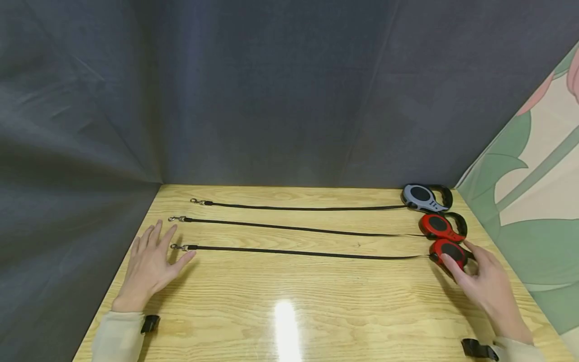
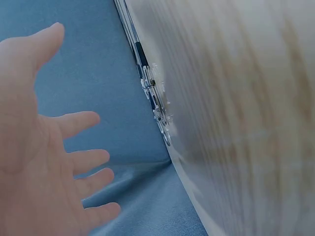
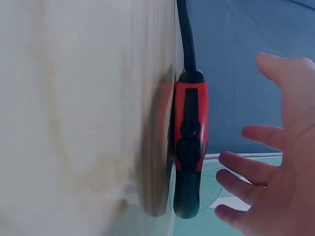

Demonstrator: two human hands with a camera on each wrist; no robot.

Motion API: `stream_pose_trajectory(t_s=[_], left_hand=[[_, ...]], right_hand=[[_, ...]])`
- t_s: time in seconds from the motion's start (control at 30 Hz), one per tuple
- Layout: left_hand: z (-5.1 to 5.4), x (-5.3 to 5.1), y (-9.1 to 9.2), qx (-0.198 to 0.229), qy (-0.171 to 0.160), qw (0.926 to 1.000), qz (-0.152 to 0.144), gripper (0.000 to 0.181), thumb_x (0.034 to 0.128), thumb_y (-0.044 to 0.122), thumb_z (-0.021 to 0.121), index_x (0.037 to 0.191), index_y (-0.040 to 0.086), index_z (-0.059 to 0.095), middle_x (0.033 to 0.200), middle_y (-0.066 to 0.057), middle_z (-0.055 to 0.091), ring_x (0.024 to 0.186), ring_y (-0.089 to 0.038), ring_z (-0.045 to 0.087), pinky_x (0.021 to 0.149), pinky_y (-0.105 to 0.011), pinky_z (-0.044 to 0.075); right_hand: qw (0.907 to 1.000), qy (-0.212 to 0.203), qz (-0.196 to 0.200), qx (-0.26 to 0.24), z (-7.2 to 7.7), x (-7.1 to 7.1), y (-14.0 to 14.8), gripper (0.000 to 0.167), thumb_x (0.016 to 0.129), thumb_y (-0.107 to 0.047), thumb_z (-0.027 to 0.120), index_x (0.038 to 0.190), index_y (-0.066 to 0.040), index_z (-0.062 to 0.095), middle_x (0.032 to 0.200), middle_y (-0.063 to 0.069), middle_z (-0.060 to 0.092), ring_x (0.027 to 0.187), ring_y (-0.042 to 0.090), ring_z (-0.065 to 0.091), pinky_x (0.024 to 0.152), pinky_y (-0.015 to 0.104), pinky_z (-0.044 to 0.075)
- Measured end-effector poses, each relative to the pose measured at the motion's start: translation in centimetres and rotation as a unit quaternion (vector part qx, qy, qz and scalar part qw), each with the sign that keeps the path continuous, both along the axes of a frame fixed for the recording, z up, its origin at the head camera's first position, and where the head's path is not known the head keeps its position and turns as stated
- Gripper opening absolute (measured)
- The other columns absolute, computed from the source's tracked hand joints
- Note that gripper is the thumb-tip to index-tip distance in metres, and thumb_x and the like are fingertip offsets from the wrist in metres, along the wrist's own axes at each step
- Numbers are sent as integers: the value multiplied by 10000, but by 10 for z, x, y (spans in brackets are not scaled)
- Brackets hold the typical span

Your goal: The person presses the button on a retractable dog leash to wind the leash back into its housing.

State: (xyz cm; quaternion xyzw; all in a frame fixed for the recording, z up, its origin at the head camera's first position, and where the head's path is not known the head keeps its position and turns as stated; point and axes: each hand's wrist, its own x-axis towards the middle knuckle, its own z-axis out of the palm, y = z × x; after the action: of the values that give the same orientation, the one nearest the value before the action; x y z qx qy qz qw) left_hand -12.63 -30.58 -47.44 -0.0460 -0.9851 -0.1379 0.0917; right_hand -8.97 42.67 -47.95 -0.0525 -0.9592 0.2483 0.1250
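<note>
Three leashes lie on a wooden table, cords drawn out to the left, casings at the right: a grey leash at the far side, a middle red leash next, and a near red leash closest. In the head view the right hand overlaps the near red leash and seems to grasp it. The right wrist view corrects this: there is a gap between hand and casing, the fingers are parted, and the hand holds nothing. That view alone shows the casing's narrow edge, with a black strip along it.

The left hand is spread wide, thumb well out, holding nothing, beside the metal clips at the left ends. The head view separates all three clips; from the left wrist they overlap — which is which cannot be told with confidence. Dark cloth hangs behind; floral cloth lies at the right
</note>
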Motion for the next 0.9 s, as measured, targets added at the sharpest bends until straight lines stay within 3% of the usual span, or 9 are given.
stream_pose_trajectory(t_s=[0.07, 0.13, 0.23, 0.37, 0.47, 0.6, 0.7, 0.8, 0.9], left_hand=[[0, 0, 0, 8, -22, 10000, 2, 938, 948, 685, 658, 1598, 45, 441, 1675, -351, 289, 1495, -610, 283, 1173, -793, 209], [0, 0, 0, 30, -68, 10000, 8, 941, 944, 687, 662, 1594, 44, 444, 1673, -354, 290, 1491, -619, 285, 1165, -799, 216], [1, 1, 1, 47, -147, 9999, 24, 944, 947, 691, 657, 1595, 39, 443, 1673, -359, 285, 1490, -624, 281, 1162, -804, 214], [3, 2, 2, 71, -319, 9995, 52, 949, 954, 702, 640, 1598, 35, 435, 1681, -357, 270, 1502, -623, 263, 1166, -808, 203], [3, 3, 2, 134, -497, 9987, 65, 958, 960, 709, 627, 1604, 30, 421, 1691, -356, 245, 1508, -631, 240, 1165, -813, 189], [2, 3, 1, 208, -654, 9976, 65, 963, 967, 712, 614, 1609, 24, 411, 1699, -356, 224, 1508, -643, 225, 1154, -817, 189], [0, 4, 0, 229, -687, 9973, 66, 956, 972, 709, 609, 1608, 23, 414, 1697, -353, 234, 1504, -648, 227, 1150, -817, 199], [0, 3, -1, 251, -695, 9972, 64, 943, 980, 699, 605, 1605, 19, 417, 1689, -356, 251, 1497, -654, 237, 1144, -815, 211], [-1, 2, -3, 297, -709, 9970, 54, 927, 994, 682, 598, 1606, 11, 413, 1684, -359, 265, 1487, -663, 247, 1138, -817, 222]], right_hand=[[10000, 36, -44, 69, -1, 4, 1, 810, 993, -433, 716, 1552, 89, 449, 1401, 432, 536, 1200, 575, 515, 916, 672, 409], [9998, 40, -91, 170, -3, 7, 3, 808, 976, -436, 740, 1524, 99, 481, 1361, 403, 577, 1092, 480, 561, 833, 524, 437], [9997, -47, -149, 189, -4, 10, 7, 777, 948, -456, 782, 1462, 79, 554, 1283, 333, 654, 917, 226, 593, 717, 319, 403], [9987, -420, -260, 119, -2, 12, 12, 730, 933, -498, 798, 1377, 51, 612, 1086, 244, 736, 734, -60, 511, 621, 247, 377], [9964, -740, -379, 168, -1, 12, 14, 768, 934, -535, 783, 1352, 86, 617, 1035, 258, 755, 752, 13, 598, 640, 316, 428], [9942, -906, -488, 312, -2, 13, 14, 825, 912, -566, 796, 1328, 126, 629, 1052, 310, 755, 825, 330, 698, 656, 429, 474], [9948, -822, -487, 345, -3, 13, 15, 780, 897, -547, 821, 1285, 110, 660, 1053, 322, 753, 881, 446, 707, 679, 483, 488], [9956, -697, -487, 402, -4, 14, 17, 694, 891, -521, 835, 1203, 82, 695, 1033, 305, 757, 873, 448, 707, 682, 485, 492], [9952, -688, -475, 506, -3, 12, 18, 630, 890, -511, 836, 1124, 63, 723, 926, 239, 763, 762, 329, 689, 634, 424, 487]])
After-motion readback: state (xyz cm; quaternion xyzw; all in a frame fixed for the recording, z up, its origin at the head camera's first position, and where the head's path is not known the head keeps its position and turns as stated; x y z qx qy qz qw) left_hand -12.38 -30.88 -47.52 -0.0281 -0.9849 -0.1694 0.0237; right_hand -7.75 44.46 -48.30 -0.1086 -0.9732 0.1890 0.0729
